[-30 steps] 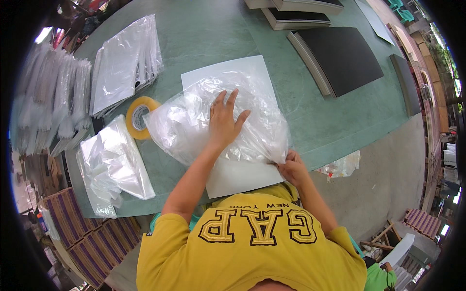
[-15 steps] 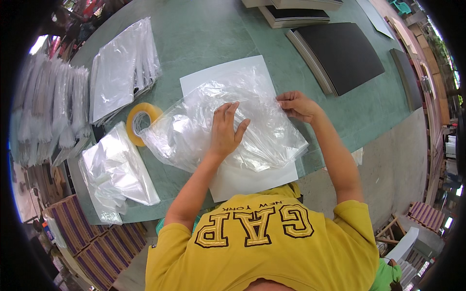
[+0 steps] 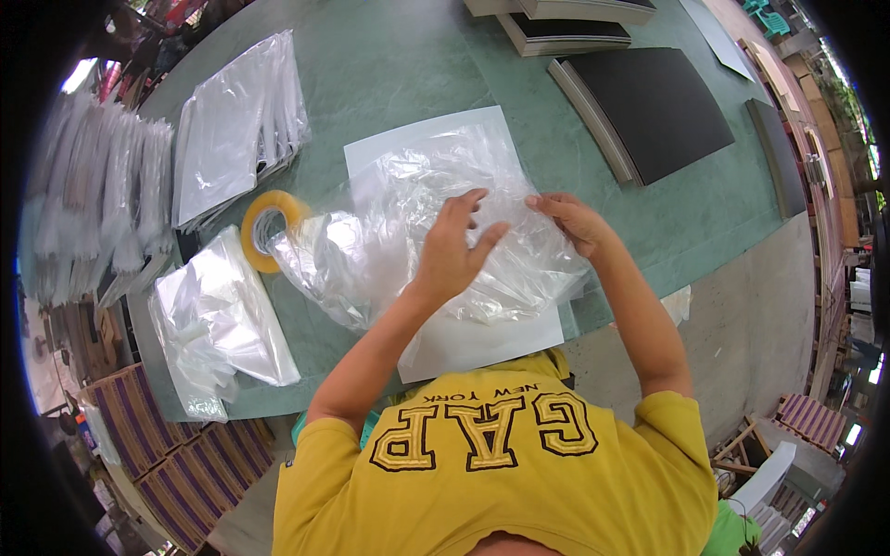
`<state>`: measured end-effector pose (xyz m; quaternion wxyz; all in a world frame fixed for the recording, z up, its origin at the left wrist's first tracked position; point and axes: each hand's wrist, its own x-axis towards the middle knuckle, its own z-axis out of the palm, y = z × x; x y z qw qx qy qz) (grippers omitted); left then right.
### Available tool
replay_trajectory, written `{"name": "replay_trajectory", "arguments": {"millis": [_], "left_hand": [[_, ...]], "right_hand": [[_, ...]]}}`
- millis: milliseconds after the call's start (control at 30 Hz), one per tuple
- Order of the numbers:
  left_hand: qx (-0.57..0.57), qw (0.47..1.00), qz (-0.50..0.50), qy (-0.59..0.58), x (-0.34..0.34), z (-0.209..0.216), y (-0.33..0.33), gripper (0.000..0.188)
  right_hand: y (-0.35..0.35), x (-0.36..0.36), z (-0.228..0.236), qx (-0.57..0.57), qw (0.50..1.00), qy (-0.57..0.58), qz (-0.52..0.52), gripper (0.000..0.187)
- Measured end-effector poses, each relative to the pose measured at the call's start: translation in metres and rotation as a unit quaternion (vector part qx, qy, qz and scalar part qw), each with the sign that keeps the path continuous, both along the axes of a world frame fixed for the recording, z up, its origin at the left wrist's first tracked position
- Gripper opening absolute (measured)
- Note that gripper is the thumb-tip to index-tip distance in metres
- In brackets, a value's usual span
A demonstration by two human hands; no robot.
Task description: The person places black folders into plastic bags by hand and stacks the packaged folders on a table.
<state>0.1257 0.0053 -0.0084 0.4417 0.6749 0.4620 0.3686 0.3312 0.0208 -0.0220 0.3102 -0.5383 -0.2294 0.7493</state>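
Observation:
A crumpled clear plastic bag (image 3: 417, 176) lies spread over white sheets or boards (image 3: 491, 347) on the green table, right in front of me. My left hand (image 3: 456, 243) is over the middle of the bag, its fingers bent and apart; whether it touches the plastic I cannot tell. At the bag's right side, my right hand (image 3: 567, 221) pinches its edge between thumb and fingers. A roll of yellowish tape (image 3: 250, 232) lies beside the left end of the bag.
To the left are a pile of clear bags (image 3: 222, 315), a stack of wrapped flat packs (image 3: 227, 134) and many hanging plastic sleeves (image 3: 97, 195). Black-topped stacks of boards (image 3: 649, 111) lie at the far right of the green table (image 3: 389, 65).
My left hand has moved right and slightly down over the bag, toward my right hand. My right hand has shifted slightly downward, and the plastic has bunched toward the right.

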Motion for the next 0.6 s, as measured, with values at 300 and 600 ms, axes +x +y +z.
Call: {"name": "replay_trajectory", "arguments": {"millis": [300, 600], "left_hand": [[-0.007, 0.997, -0.073, 0.039, 0.027, -0.026, 0.013, 0.046], [-0.042, 0.936, 0.275, 0.213, -0.172, -0.051, -0.015, 0.013]], "right_hand": [[-0.006, -0.007, -0.008, 0.112, 0.990, -0.047, 0.068, 0.021], [-0.038, 0.026, -0.003, 0.054, 0.987, 0.085, -0.125, 0.023]]}}
